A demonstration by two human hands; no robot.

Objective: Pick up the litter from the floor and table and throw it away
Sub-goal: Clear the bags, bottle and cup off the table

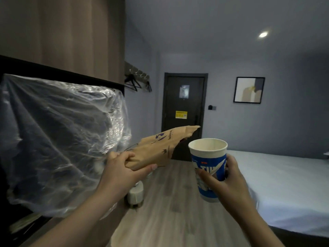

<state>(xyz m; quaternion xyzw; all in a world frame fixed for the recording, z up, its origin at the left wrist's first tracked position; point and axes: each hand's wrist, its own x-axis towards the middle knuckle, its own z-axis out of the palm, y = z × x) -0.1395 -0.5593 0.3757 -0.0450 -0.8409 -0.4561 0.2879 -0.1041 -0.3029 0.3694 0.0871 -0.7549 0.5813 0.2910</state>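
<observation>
Litter is picked up: left hand [122, 168] grips bag [160, 148] at 9 o'clock, right hand [229, 179] wraps cup [208, 164]. Throwing away comes next.

Below our left hand [122, 168] a small whitish object [136, 193] is blurred and half hidden by the wrist; we cannot tell what it is. The clear plastic bag [58, 139] beside that grip is cut off at the left edge, its contents unreadable
</observation>
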